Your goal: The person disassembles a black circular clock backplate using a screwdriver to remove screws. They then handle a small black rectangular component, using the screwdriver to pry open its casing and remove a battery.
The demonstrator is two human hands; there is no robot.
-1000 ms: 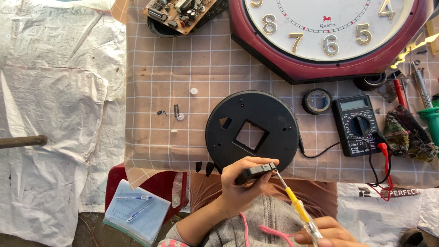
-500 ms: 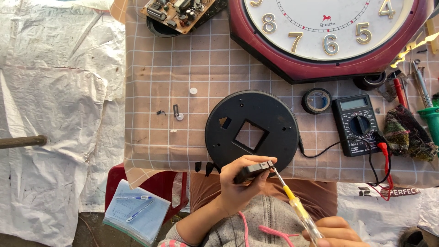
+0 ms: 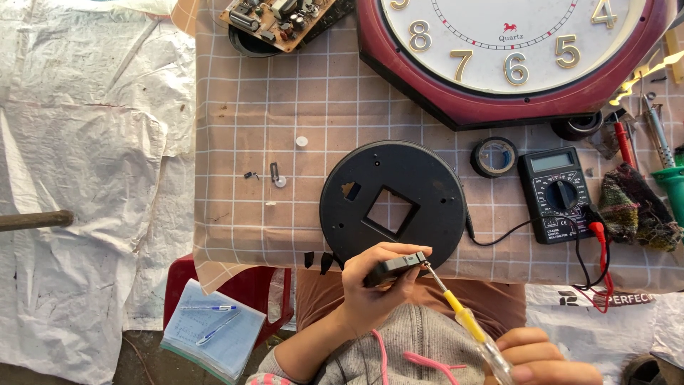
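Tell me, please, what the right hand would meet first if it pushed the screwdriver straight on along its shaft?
The right hand points the yellow-handled screwdriver up-left; its tip already sits at the small black part held in the left hand. Beyond lies the black round plate, though depth is unclear.

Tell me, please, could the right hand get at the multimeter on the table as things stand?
Probably not at once: the right hand is gripping the yellow-handled screwdriver, though nothing lies between it and the multimeter.

Head view, straight down, close
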